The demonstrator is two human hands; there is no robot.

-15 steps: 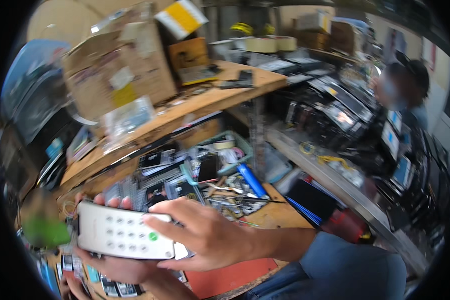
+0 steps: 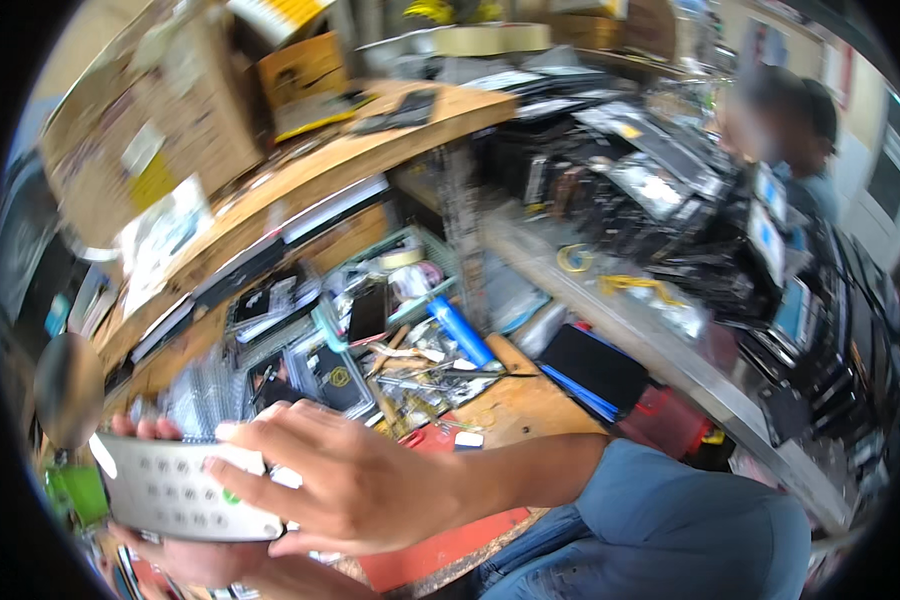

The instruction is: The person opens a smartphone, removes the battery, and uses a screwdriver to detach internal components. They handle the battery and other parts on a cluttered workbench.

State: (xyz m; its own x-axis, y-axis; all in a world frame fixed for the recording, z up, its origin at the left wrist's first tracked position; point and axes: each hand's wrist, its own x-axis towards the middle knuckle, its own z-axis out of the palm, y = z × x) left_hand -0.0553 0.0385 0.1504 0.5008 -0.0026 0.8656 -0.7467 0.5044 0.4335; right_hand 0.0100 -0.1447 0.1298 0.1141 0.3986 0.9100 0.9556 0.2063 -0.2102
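Note:
A smartphone (image 2: 175,490) with a pale screen, showing a keypad and a green round button, is held sideways at the lower left. My left hand (image 2: 208,562) is closed around it from beneath, with fingertips showing along its far edge and the palm along the near edge. Over the phone's right end reaches my right hand (image 2: 355,490), its fingers apart and extended above the screen. One fingertip is at the keypad; whether it presses cannot be told. Beneath the right forearm lies a red mat (image 2: 440,550) on the wooden workbench (image 2: 530,385).
Behind my hands are a blue cylinder (image 2: 460,332), a green basket (image 2: 435,262) and loose tools. A wooden shelf (image 2: 410,140) carries a cardboard box (image 2: 155,130). Piled dark phone parts (image 2: 610,190) fill the rack at right, where another person (image 2: 785,125) is near.
The phone and both hands have shifted left and slightly down in the picture. The surroundings have also slid left as the view turned. My left hand keeps its hold on the phone.

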